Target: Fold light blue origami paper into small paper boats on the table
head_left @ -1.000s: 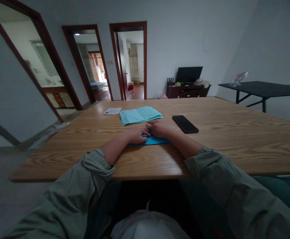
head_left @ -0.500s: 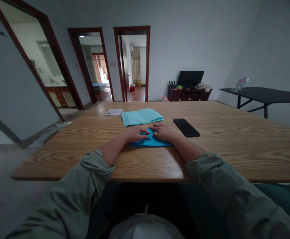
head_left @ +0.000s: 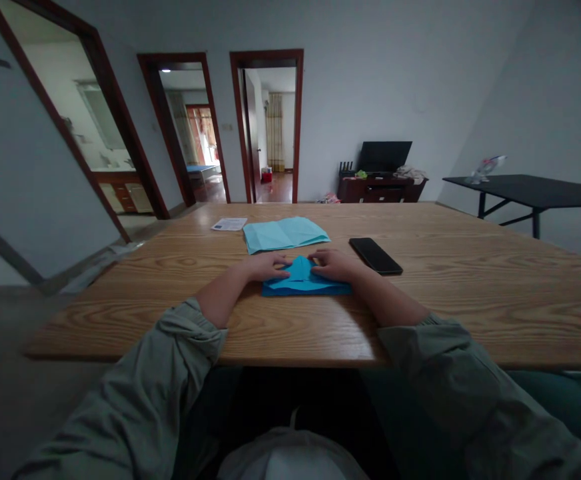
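A bright blue sheet of paper (head_left: 303, 283), folded to a peak at its far side with a wide flat band along the near edge, lies on the wooden table. At the left slope of the peak, my left hand (head_left: 265, 267) has its thumb and fingers closed about the paper's edge. My right hand (head_left: 338, 265) grips the opposite slope, its fingers bent and partly hidden from view. Between the hands the paper's centre crease shows. Just beyond them rests a light turquoise folded sheet (head_left: 285, 234), untouched.
A black phone (head_left: 375, 256) lies right of my right hand. A small printed card (head_left: 229, 225) is at the far left of the wooden table (head_left: 470, 280). Farther back stand a black folding table (head_left: 535, 190) and a cabinet (head_left: 383, 191) with a television (head_left: 384, 157).
My hands have moved apart from the middle of the blue paper to its two sloping sides, uncovering the peak and crease. The turquoise sheet, phone and card stay where they were.
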{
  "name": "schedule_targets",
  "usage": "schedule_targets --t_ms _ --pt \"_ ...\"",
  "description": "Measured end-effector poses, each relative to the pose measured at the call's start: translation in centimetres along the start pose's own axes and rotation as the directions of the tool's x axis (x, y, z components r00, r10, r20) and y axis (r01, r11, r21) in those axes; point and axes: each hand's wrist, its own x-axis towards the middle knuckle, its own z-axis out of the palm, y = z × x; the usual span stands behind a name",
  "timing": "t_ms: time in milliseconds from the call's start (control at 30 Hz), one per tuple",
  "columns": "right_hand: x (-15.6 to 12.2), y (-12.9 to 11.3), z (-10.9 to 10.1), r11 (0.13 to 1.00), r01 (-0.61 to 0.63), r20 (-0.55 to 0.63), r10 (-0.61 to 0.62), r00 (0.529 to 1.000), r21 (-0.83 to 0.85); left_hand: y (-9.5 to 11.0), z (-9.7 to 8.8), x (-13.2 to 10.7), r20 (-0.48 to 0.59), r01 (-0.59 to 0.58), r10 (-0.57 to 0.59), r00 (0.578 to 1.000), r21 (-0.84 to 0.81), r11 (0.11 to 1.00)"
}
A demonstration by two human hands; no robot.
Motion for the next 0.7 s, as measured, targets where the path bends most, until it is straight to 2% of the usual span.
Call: schedule_targets --t_ms 167,333,500,567,633,700 --pt "-0.6 0.1 -0.5 1.000 0.002 0.008 -0.002 1.000 0.014 -0.2 0.0 0.0 -0.009 0.009 -0.009 1.000 -0.002 1.000" --pt "-1.0 0.3 -0.8 0.996 -0.088 -0.037 0.088 0.995 0.001 -0.2 0.2 0.0 -0.026 0.007 -0.007 1.000 -0.020 1.000" --pt "-1.6 -0.2 -1.1 0.964 -0.170 -0.006 0.174 0.985 0.203 -0.2 0.0 0.0 -0.033 0.019 -0.020 0.999 -0.037 0.999" --pt "-1.9 -0.6 -1.5 0.962 -0.117 -0.058 0.135 0.989 0.246 0.2 -0.2 -0.1 -0.060 -0.005 0.004 0.998 -0.016 1.000" --pt "-2.3 -1.1 -2.0 0.966 0.003 -0.120 0.029 0.992 0.260 1.0 -0.6 -0.5 -0.085 -0.046 0.047 0.995 0.006 0.999" --pt "-2.7 -1.7 -2.4 0.959 0.093 -0.086 -0.073 0.994 0.267 2.1 -0.9 -0.9 -0.076 -0.077 0.076 0.994 -0.001 0.997"
